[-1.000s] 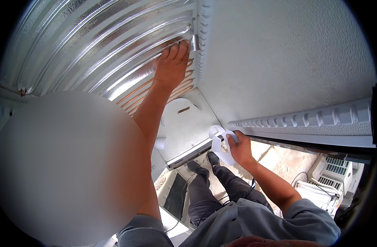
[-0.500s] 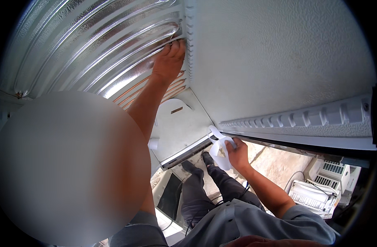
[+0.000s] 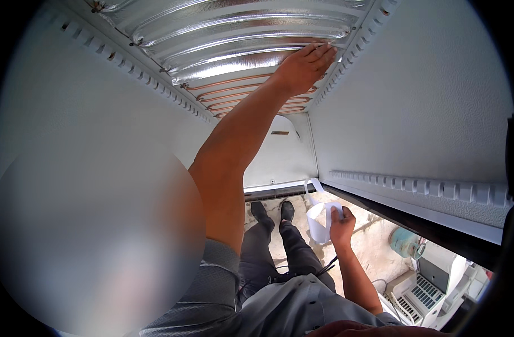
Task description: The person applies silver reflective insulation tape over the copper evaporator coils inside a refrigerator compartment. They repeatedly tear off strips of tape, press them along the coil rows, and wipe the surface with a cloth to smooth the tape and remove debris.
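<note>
My left arm reaches up to a panel of shiny silver foil tape [image 3: 229,67] laid in strips over curved tubes, inside a white cabinet. The fingers of my left hand [image 3: 307,68] lie flat against the lowest foil strip near its right end, beside the ridged corner rail. Below that strip, bare copper tubes [image 3: 234,88] run across, partly hidden by my forearm. Lower down, my right hand [image 3: 342,226] is closed on a looped white paper strip [image 3: 319,228], whose curled end rises toward the cabinet's lower edge.
White textured cabinet walls [image 3: 420,101] stand on both sides, with ridged rails [image 3: 414,184] along them. Outside on the floor are a teal cylinder [image 3: 404,242] and white vented appliance parts [image 3: 422,292]. A blurred round patch covers the lower left.
My view has swung left, bringing the left cabinet wall into sight. My left hand has flattened along the foil near its right end. My right hand still grips the paper strip.
</note>
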